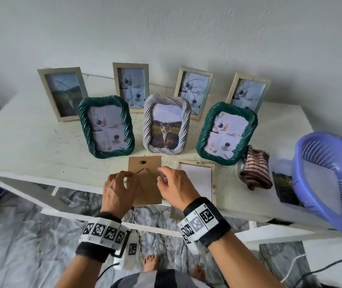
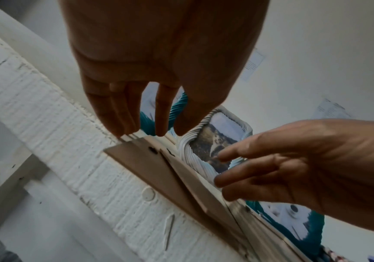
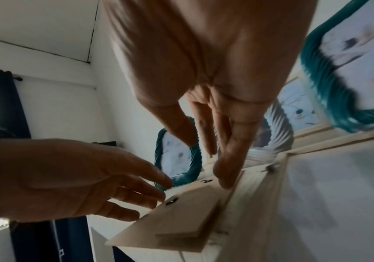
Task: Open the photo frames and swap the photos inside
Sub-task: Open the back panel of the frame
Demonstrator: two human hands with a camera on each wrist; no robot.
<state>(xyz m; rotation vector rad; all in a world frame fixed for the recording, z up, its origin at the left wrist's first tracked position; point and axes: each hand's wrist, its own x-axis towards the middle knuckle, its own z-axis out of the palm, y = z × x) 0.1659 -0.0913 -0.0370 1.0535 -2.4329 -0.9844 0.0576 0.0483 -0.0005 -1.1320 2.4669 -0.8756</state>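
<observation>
A brown backing board (image 1: 145, 165) with its fold-out stand lies flat at the table's front edge. My left hand (image 1: 129, 176) hovers over its left side, fingers (image 2: 123, 127) pointing down and touching the far left corner. My right hand (image 1: 166, 177) reaches over its right side, and one fingertip (image 3: 226, 180) rests on the board's (image 3: 188, 212) right edge. Neither hand grips anything. Just right of the board lies a wooden frame (image 1: 213, 183), face down and open, with a white sheet showing inside. A loose landscape photo (image 1: 282, 183) lies further right.
Two green twisted frames (image 1: 106, 126) (image 1: 227, 133) and a white one with a cat photo (image 1: 167, 123) stand close behind the board. Several wooden frames (image 1: 63, 94) lean at the wall. A striped cloth (image 1: 255, 173) and a purple basket (image 1: 328, 173) sit at the right.
</observation>
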